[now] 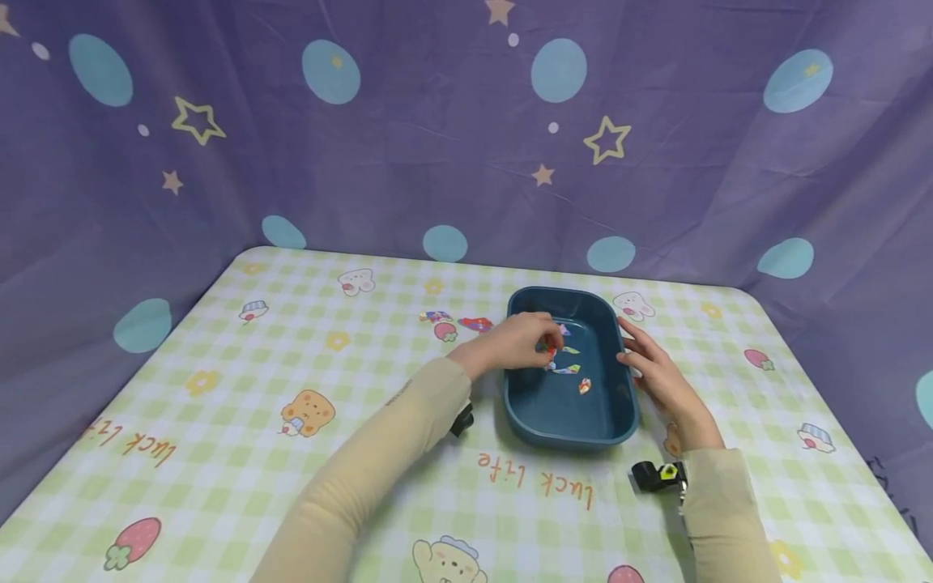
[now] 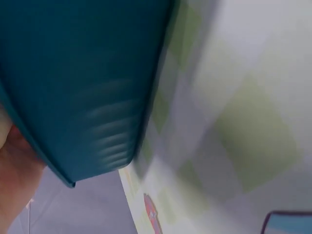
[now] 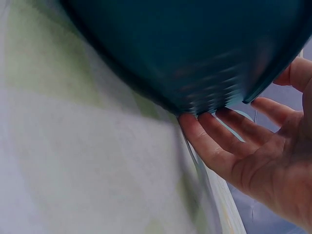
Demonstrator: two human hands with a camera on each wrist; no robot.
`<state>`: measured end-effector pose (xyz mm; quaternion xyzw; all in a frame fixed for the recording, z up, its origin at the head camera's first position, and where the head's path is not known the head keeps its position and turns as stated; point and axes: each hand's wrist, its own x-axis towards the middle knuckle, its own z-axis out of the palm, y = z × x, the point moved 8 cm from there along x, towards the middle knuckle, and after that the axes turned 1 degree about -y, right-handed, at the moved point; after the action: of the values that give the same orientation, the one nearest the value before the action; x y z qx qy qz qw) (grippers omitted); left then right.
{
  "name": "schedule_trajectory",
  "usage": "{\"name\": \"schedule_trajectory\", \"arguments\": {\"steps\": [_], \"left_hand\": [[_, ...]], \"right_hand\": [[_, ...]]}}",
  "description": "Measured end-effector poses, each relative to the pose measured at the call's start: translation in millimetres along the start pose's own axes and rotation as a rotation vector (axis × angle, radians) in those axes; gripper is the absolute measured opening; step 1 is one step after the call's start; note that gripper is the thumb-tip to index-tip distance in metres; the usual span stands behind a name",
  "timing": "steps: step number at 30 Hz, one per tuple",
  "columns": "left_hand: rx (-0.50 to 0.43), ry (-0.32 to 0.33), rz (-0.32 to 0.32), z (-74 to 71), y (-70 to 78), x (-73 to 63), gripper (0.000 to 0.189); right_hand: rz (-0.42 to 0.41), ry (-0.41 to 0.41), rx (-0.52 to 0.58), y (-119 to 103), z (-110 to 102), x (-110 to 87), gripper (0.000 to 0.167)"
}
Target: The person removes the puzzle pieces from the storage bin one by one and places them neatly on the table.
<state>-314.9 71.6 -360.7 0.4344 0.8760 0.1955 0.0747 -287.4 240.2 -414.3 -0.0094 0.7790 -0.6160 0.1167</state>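
A dark teal rectangular bin (image 1: 572,437) stands on the table with several small, brightly patterned wrapped pieces (image 1: 585,386) on its floor. My left hand (image 1: 521,340) reaches over the bin's left rim, fingers bent down, and pinches a small red patterned piece (image 1: 551,353) partly hidden by the fingers. In the left wrist view the bin wall (image 2: 97,73) covers the fingertips. My right hand (image 1: 659,372) rests its spread fingers against the outside of the bin's right wall; its fingertips (image 3: 187,119) touch the wall in the right wrist view.
Two more patterned pieces, one multicoloured (image 1: 436,317) and one red (image 1: 476,325), lie on the table left of the bin. A checked, cartoon-printed cloth (image 1: 219,461) covers the table. Behind it hangs a purple curtain (image 1: 452,162). Black wrist devices (image 1: 656,476) sit under the wrists.
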Motion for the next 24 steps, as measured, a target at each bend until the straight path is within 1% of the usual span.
{"name": "schedule_trajectory", "arguments": {"steps": [5, 10, 14, 19, 24], "left_hand": [[-0.016, 0.056, -0.010, -12.9, -4.7, -5.4, 0.022], [-0.022, 0.101, -0.039, -26.7, -12.2, -15.4, 0.021], [-0.037, 0.158, -0.076, -39.4, -24.7, -25.9, 0.021], [-0.016, 0.235, -0.081, -53.7, -42.2, -38.2, 0.021], [0.004, 0.255, -0.104, -67.4, -58.7, -50.4, 0.020]], "right_hand": [[-0.004, -0.002, -0.006, -1, 0, 0.4, 0.064], [-0.005, -0.001, -0.016, -1, -1, 1.3, 0.063], [-0.010, 0.002, -0.016, -1, -1, 1.4, 0.063], [-0.012, 0.009, -0.019, -1, -1, 1.4, 0.063], [-0.014, 0.010, -0.023, -1, -1, 1.0, 0.064]]}}
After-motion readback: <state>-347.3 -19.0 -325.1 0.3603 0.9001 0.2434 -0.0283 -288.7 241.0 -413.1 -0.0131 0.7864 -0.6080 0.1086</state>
